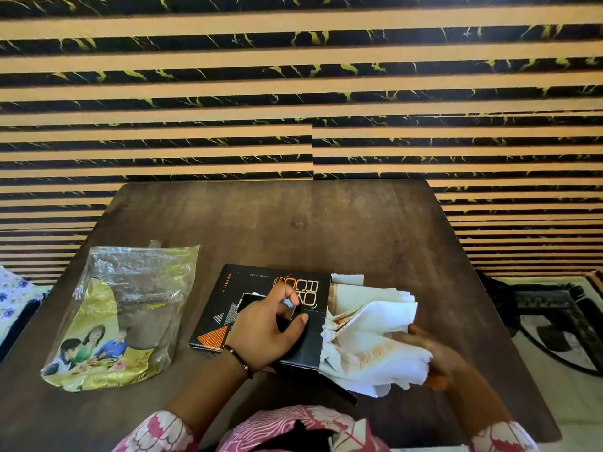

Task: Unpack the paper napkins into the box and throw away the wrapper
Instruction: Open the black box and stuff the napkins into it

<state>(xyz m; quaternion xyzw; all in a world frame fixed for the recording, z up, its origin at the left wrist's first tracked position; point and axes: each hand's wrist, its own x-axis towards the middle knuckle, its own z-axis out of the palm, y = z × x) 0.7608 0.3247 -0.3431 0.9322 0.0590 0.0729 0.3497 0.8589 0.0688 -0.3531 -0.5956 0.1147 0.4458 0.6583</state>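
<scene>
A black box with orange triangles lies flat on the dark wooden table, its open end facing right. A bundle of white paper napkins sticks out of that open end. My right hand grips the napkins from the right side. My left hand rests on top of the box and holds it down, fingers curled at a cut-out in the lid. The empty clear and yellow plastic wrapper lies on the table to the left of the box.
A striped black and tan wall rises right behind the table. A patterned rug covers the floor at the right. A flowered cloth shows at the left edge. My pink patterned sleeves fill the bottom.
</scene>
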